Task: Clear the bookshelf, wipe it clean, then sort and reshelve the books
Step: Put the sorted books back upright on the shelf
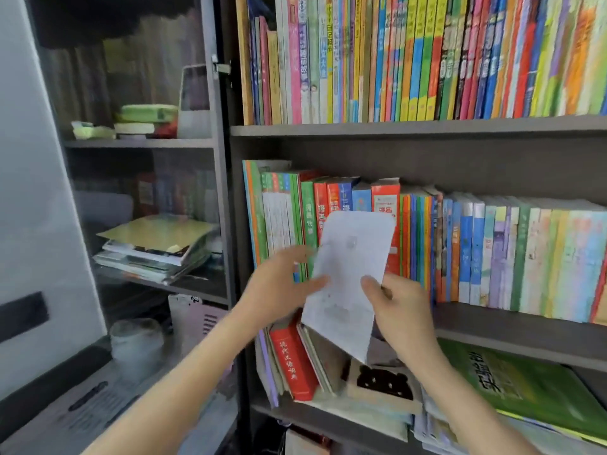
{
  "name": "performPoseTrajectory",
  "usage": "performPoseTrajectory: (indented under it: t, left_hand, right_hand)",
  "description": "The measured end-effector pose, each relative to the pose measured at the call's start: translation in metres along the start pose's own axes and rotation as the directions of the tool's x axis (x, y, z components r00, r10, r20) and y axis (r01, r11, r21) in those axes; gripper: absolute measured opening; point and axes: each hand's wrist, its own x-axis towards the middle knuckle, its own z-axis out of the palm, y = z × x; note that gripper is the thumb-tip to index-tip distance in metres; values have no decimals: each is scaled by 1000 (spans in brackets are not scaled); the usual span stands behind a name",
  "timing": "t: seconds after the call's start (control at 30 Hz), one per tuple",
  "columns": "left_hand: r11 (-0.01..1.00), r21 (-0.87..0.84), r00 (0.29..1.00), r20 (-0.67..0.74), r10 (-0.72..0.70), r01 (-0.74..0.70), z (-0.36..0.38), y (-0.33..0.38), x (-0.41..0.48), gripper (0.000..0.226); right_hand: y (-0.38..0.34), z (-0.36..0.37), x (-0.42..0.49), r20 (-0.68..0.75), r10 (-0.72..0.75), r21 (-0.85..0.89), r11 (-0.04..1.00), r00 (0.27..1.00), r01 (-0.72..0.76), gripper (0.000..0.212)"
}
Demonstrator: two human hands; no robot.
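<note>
Bookshelf point(394, 129): dark boards, three levels in view, all loaded. Judged barely started; no level is cleared.
Glass-door cabinet point(141, 159): to the left, holds flat stacks of papers and oddments.
Upper row point(410, 60): thin bright spines, upright, packed tight.
Middle row point(509, 254): upright, full across the board.
Green book point(525, 392): lies flat on the lowest visible level, on top of loose papers.
Red book point(294, 366): same level, left end, leaning rightwards among a few others.
White sheet point(351, 264): paper or thin booklet, cannot tell which; held tilted in front of the middle row, off the shelf.
Left hand point(279, 290): pinches the sheet's left edge, thumb in front; blurred.
Right hand point(400, 310): grips the right edge lower down, thumb on the face.
Hands: apart, one on each side of the sheet.
Remaining: nearly all the clearing, then wiping, sorting and reshelving. No cloth in view.
</note>
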Motion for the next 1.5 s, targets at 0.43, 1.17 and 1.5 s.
performPoseTrajectory:
  t: [0.43, 1.17, 1.5]
  left_hand:
    - [988, 130, 995, -69, -74, 83, 69, -58, 29, 39]
    - [758, 152, 725, -460, -513, 634, 54, -112, 23, 8]
    - [778, 189, 705, -585, -401, 599, 57, -130, 56, 27]
  right_hand:
    - [33, 116, 70, 289, -158, 37, 987, 944, 154, 41]
    - [58, 232, 217, 932, -362, -228, -546, 18, 806, 48]
    - [51, 235, 241, 742, -621, -66, -442, -253, 894, 30]
